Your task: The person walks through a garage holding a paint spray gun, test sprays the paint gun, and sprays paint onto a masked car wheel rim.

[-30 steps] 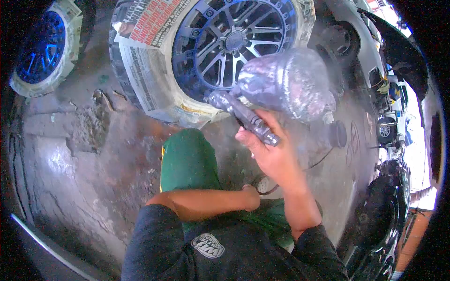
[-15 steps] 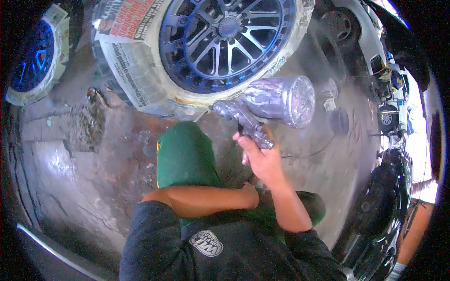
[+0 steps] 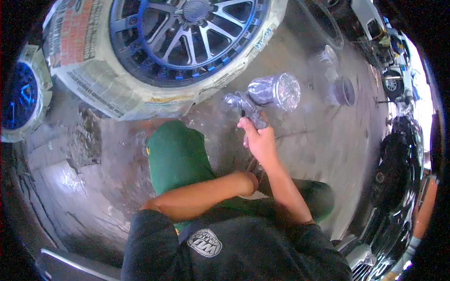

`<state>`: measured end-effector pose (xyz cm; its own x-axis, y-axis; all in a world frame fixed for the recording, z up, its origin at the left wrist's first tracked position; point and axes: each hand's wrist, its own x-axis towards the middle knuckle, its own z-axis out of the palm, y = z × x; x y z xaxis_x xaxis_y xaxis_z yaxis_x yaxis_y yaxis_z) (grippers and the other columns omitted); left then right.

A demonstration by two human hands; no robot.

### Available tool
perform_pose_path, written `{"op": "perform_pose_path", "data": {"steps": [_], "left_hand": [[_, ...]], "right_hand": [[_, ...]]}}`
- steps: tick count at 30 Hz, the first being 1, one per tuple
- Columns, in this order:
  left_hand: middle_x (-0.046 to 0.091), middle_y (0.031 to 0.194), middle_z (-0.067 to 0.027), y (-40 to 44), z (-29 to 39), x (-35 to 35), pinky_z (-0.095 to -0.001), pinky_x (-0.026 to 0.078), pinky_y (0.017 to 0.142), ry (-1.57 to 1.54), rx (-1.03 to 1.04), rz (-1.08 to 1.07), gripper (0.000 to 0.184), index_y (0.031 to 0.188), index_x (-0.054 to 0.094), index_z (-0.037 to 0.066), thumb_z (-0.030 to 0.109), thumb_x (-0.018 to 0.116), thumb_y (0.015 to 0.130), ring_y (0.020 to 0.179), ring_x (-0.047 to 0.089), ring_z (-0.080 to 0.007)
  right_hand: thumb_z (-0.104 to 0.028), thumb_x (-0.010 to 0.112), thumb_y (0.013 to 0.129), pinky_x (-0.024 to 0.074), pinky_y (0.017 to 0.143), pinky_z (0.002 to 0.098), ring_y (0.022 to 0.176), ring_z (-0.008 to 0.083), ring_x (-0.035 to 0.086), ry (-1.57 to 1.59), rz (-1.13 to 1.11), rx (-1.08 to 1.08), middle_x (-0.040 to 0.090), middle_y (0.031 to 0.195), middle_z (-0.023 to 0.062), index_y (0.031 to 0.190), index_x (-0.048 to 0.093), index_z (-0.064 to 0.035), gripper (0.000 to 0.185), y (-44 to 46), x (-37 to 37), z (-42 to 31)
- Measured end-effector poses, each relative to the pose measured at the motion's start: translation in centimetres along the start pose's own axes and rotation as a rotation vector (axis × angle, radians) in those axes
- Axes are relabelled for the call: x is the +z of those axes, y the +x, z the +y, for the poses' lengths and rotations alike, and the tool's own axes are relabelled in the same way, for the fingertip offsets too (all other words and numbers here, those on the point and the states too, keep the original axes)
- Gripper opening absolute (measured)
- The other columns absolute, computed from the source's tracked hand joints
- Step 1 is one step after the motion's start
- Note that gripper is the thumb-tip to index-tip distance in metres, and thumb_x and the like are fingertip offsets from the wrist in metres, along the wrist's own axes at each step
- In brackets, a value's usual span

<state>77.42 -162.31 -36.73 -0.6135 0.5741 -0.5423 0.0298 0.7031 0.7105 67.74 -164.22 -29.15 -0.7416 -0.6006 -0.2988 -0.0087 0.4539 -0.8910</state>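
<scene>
My right hand [image 3: 260,143] is wrapped round the handle of a paint-smeared spray gun [image 3: 244,107], its index finger near the trigger. The gun's silvery, paint-streaked cup [image 3: 274,91] points away to the right. Left of the gun, and apart from it, stands a wheel [image 3: 185,40] with a blue rim and silver spokes. Newspaper [image 3: 101,86] and masking tape cover its tyre. My left hand [image 3: 247,182] rests low over my lap, close to my right forearm; its fingers are hidden.
A second masked wheel with a blue rim [image 3: 21,93] is at the far left. A dark round tub [image 3: 344,91] and a clear cup [image 3: 330,56] are on the concrete floor to the right. A shiny black vehicle [image 3: 398,187] lines the right side.
The view has turned, so the wheels appear farther left. The spray gun in my right hand has moved a little away from the near wheel. My left hand stays low over my lap.
</scene>
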Motion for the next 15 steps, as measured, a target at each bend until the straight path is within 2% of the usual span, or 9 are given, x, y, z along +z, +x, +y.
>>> {"op": "perform_pose_path", "data": {"steps": [3, 5, 6, 7, 10, 13, 15], "left_hand": [[0.071, 0.114, -0.0164, 0.9, -3.2, -1.5, -0.0483, 0.056, 0.083, -0.141, -0.075, 0.026, 0.026, 0.105, 0.074, 0.008, 0.017, 0.063, 0.083, 0.099, 0.070, -0.0357], [0.071, 0.115, -0.0168, -0.3, -4.5, -3.1, -0.0487, 0.055, 0.084, -0.184, -0.176, 0.233, 0.029, 0.111, 0.072, 0.008, 0.020, 0.060, 0.087, 0.101, 0.070, -0.0360], [0.069, 0.117, -0.0183, -0.6, -4.8, -4.2, -0.0489, 0.054, 0.086, -0.269, -0.236, 0.314, 0.031, 0.115, 0.068, 0.006, 0.021, 0.058, 0.090, 0.104, 0.069, -0.0360], [0.068, 0.120, -0.0198, -0.6, -5.1, -5.1, -0.0491, 0.053, 0.088, -0.354, -0.297, 0.397, 0.033, 0.119, 0.065, 0.005, 0.022, 0.056, 0.092, 0.107, 0.068, -0.0359], [0.068, 0.122, -0.0172, 1.8, -7.5, -4.0, -0.0437, 0.052, 0.088, -0.612, -0.044, 0.727, 0.034, 0.123, 0.062, 0.003, 0.024, 0.054, 0.097, 0.108, 0.067, -0.0293], [0.070, 0.117, -0.0112, 1.2, -5.5, -5.0, -0.0397, 0.052, 0.089, -1.451, 0.012, 0.688, 0.030, 0.122, 0.063, 0.005, 0.022, 0.053, 0.100, 0.108, 0.065, -0.0284], [0.069, 0.117, -0.0088, 1.6, -5.8, -4.7, -0.0385, 0.052, 0.087, -1.428, 0.030, 0.660, 0.030, 0.122, 0.063, 0.003, 0.021, 0.052, 0.100, 0.107, 0.064, -0.0246]], "right_hand": [[-0.025, 0.061, 0.101, 0.0434, 0.046, 0.0243, 0.051, 0.0059, 0.051, 0.040, 0.085, 0.032, 0.067, 0.089, 0.0032, 0.121, 0.059, -0.0057, 0.028, 0.9, -1.3, 0.7], [-0.026, 0.061, 0.101, 0.0435, 0.047, 0.0247, 0.051, 0.0060, 0.051, 0.081, 0.136, 0.072, 0.067, 0.089, 0.0031, 0.118, 0.060, -0.0062, 0.026, 1.8, -2.2, 1.4], [-0.029, 0.060, 0.101, 0.0428, 0.047, 0.0254, 0.049, 0.0070, 0.051, 0.095, 0.199, 0.040, 0.065, 0.078, 0.0027, 0.107, 0.063, -0.0061, 0.024, 2.1, -2.3, 1.5], [-0.030, 0.059, 0.101, 0.0425, 0.046, 0.0255, 0.049, 0.0075, 0.051, 0.094, 0.216, 0.053, 0.063, 0.074, 0.0023, 0.104, 0.064, -0.0059, 0.025, 2.4, -2.7, 1.6], [-0.033, 0.059, 0.101, 0.0410, 0.046, 0.0258, 0.048, 0.0089, 0.052, 0.084, 0.282, 0.043, 0.054, 0.056, 0.0008, 0.089, 0.067, -0.0054, 0.031, 3.2, -3.8, 1.7], [-0.034, 0.059, 0.101, 0.0419, 0.046, 0.0260, 0.049, 0.0085, 0.053, 0.136, 0.288, 0.121, 0.059, 0.064, 0.0013, 0.093, 0.066, -0.0046, 0.031, 3.1, -4.6, 1.1], [-0.034, 0.060, 0.100, 0.0429, 0.047, 0.0258, 0.049, 0.0083, 0.053, 0.160, 0.249, 0.127, 0.062, 0.072, 0.0010, 0.098, 0.066, -0.0044, 0.030, 2.9, -4.9, 0.6]]}}
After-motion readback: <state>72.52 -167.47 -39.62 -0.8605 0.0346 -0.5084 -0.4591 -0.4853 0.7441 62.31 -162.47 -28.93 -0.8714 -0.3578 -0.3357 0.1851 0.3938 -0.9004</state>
